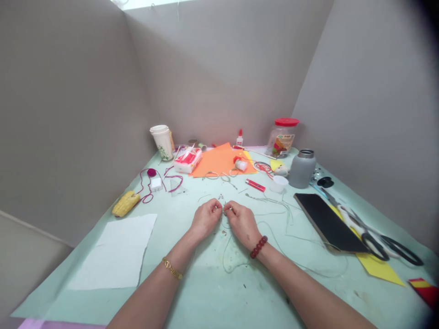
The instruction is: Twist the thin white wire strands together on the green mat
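Note:
In the middle of the table, my left hand [206, 218] and my right hand [243, 221] meet almost fingertip to fingertip. Both are closed in a pinch on a thin grey-green cord [224, 256]. Its loose end loops down over the table below my right hand and trails off to the right. Small bits, too tiny to name, lie just beyond and below my fingertips. More strands of similar cord [270, 199] lie beyond my right hand. The exact spot between my fingertips is too small to make out.
A red lighter [255, 185] and a small clear cup [279, 183] lie ahead. To the right are a phone [329, 221], large scissors [372, 235] and a grey bottle [302, 169]. White paper [115, 253] and a yellow bundle [126, 204] lie left; orange sheets [214, 162] lie behind.

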The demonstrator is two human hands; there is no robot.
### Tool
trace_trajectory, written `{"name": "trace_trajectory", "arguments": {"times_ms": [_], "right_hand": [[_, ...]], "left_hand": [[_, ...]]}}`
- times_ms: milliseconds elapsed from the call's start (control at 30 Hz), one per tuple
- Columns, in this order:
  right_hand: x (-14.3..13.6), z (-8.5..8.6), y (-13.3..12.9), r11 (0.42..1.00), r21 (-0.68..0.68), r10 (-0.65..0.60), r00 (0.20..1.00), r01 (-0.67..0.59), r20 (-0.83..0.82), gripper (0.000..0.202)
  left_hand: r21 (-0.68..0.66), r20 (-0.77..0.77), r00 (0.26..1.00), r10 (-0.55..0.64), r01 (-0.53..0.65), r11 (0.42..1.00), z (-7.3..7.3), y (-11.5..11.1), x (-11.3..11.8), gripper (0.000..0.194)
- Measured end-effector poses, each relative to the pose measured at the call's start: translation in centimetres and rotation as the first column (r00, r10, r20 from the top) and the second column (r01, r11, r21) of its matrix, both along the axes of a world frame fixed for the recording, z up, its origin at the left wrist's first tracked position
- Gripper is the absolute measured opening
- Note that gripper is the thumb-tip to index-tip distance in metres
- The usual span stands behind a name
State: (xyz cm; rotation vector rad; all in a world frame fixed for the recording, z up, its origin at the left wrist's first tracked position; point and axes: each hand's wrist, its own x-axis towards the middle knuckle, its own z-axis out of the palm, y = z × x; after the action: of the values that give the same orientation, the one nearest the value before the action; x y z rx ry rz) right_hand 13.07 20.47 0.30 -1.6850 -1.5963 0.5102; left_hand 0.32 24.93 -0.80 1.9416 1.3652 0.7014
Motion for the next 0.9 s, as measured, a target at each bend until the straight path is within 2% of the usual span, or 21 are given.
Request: {"name": "trace_trajectory", "arguments": {"times_ms": [333,467,667,800,900], "right_hand": [[0.1,-0.5,0.6,0.998,-0.031,-0.051,0.998,0.053,0.044,0.012],[-0.1,-0.5,0.4,0.998,-0.039,-0.053,0.995,0.057,0.086,0.01],[-0.2,-0.1,0.3,0.998,-0.059,0.015,0.992,-0.007,0.127,0.014],[0.0,0.2,0.5,0.997,-0.07,0.049,0.991,-0.04,0.128,0.014],[0.1,0.3,0.5,0.995,-0.087,0.059,0.992,-0.049,0.113,0.014]], "left_hand": [[-0.056,0.039,0.999,0.018,-0.016,0.998,0.4,-0.2,0.0,0.023],[-0.092,0.131,0.991,0.023,-0.011,0.996,-0.4,0.5,0.1,0.027],[-0.203,0.222,0.973,0.063,-0.017,0.979,-1.8,1.6,0.6,0.023],[-0.247,0.257,0.964,0.067,-0.002,0.969,-2.0,1.8,0.6,0.022],[-0.246,0.278,0.959,0.048,0.022,0.969,-1.6,1.6,0.5,0.022]]}}
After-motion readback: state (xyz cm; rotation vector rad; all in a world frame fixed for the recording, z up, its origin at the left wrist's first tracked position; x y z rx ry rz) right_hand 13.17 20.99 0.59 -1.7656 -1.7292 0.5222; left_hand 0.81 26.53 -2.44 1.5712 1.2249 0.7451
